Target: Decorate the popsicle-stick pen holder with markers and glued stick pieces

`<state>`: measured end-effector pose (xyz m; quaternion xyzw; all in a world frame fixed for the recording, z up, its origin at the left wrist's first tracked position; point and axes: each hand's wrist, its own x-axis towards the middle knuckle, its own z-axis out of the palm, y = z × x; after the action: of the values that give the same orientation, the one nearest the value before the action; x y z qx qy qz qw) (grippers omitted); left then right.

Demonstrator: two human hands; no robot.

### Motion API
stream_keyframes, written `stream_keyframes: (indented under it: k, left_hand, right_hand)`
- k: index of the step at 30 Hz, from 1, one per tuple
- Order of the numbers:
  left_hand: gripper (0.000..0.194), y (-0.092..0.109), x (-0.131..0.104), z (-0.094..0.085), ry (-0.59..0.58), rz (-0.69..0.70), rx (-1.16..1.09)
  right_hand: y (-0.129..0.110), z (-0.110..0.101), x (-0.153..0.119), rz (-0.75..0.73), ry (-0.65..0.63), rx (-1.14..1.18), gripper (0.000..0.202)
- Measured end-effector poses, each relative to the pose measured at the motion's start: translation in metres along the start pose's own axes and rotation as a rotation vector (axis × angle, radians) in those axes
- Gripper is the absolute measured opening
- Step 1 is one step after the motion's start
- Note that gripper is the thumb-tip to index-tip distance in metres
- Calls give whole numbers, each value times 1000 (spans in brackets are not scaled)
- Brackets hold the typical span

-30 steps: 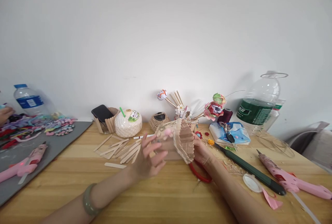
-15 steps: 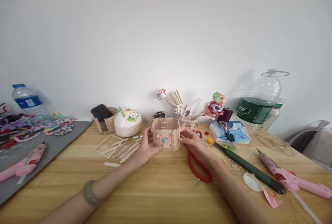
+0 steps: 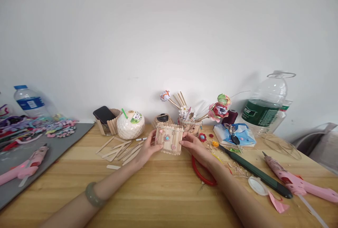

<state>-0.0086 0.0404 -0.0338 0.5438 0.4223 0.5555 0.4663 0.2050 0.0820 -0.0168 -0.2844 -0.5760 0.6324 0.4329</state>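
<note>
A small box made of craft sticks (image 3: 168, 144) is held up between my two hands, its decorated side facing me. Little flowers in pink and blue are stuck on that side, and a trim runs along its edges. My left hand (image 3: 150, 147) grips its left side, thumb on the front. On the right side, my right hand (image 3: 194, 145) holds it the same way. The box's inside is turned out of sight. Loose craft sticks (image 3: 121, 150) lie left of my left hand. Red-handled scissors (image 3: 202, 173) rest partly under my right forearm.
A wrapped coconut (image 3: 130, 126) and a stick box with a phone (image 3: 105, 115) stand at the back left. Glue guns lie on both sides, one pink (image 3: 298, 184) at right. A dark green cutter (image 3: 256, 171), large bottle (image 3: 264, 105) and tissue pack (image 3: 235, 134) occupy the right.
Both hands have tipped the box, so its open top no longer shows and its decorated side faces me more fully. The hands keep their hold.
</note>
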Motion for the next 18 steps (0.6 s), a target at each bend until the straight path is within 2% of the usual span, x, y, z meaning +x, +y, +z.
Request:
stream_keyframes:
  k: [5,12,15,18]
  left_hand:
    - [86,3,-1,5,-44,33,2]
    - [95,3,-1,5,-65,19,7]
    - [106,0,0,4,-77,30,3]
    - [110,-3,-2,4,-116,23,-8]
  right_hand:
    - [-1,4,0,-13,9,-58,35]
    - [-7,10,-4,-39,-48,-226,37]
    - [-20,2,-7,-29,-100,-374,34]
    - [-38,-19,-10,21,-134,-602,24]
